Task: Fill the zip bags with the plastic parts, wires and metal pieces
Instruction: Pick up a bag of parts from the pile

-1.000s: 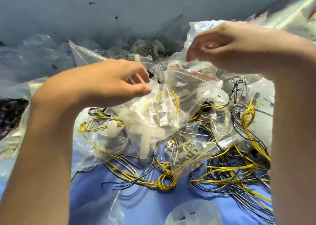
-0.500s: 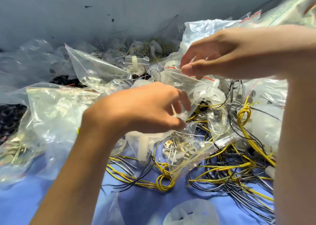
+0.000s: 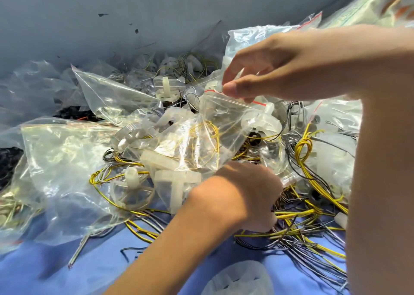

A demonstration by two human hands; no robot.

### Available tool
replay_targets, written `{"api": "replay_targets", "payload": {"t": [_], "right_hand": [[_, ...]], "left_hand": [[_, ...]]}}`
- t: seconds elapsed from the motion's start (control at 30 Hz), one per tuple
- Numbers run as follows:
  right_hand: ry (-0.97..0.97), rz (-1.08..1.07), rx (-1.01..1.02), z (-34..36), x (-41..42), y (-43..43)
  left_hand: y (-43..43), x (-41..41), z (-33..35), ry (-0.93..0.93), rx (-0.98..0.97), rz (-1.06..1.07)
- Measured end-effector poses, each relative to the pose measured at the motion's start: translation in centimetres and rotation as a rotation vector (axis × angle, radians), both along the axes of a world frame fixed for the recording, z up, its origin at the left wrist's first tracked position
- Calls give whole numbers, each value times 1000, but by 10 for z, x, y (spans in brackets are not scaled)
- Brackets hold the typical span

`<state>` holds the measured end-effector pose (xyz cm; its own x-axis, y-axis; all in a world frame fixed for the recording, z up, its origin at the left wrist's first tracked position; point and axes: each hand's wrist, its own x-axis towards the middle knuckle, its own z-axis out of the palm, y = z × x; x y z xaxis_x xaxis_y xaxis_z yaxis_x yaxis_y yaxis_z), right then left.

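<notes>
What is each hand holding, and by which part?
Right hand pinches the zip bag at its red-striped top edge. Left hand lies among the wires; its grip is hidden.

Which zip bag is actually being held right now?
The middle bag, with white plastic parts and yellow wire inside: the right hand pinches its red-striped zip edge. The big left bag lies unheld on the pile.

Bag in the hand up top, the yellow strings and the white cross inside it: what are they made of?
The zip bag looks like thin clear plastic film: see-through, crinkly, glossy glare. The yellow wires seem plastic-coated, smooth and shiny; metal inside is likely but hidden. The white cross part looks like milky, dull moulded plastic, slightly translucent.
</notes>
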<state>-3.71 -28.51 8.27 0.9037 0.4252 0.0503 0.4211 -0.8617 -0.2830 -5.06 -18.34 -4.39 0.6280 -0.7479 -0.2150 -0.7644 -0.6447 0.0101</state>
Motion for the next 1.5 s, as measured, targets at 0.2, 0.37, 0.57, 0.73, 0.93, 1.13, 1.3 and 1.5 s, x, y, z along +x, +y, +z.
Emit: {"api": "replay_targets", "payload": {"t": [0.2, 0.37, 0.57, 0.73, 0.93, 1.13, 1.3, 1.5], "right_hand": [[-16, -11, -24, 2, -1, 0], [-14, 2, -47, 1, -1, 4], [0, 0, -57, 0, -1, 5], [-9, -1, -26, 0, 0, 3], [-19, 9, 2, -1, 2, 1], [-61, 44, 81, -1, 5, -2], [-22, 142, 234, -5, 7, 7], [-120, 210, 289, -9, 17, 11]], "left_hand": [[13, 8, 3, 63, 21, 106], [2, 4, -10, -15, -89, 10], [-4, -1, -16, -95, -158, -57], [10, 9, 6, 27, -239, 16], [40, 12, 40, 7, -476, 107], [70, 18, 69, -80, -824, 131], [83, 20, 79, -308, -1186, 261], [73, 20, 77, -404, -1410, 348]]}}
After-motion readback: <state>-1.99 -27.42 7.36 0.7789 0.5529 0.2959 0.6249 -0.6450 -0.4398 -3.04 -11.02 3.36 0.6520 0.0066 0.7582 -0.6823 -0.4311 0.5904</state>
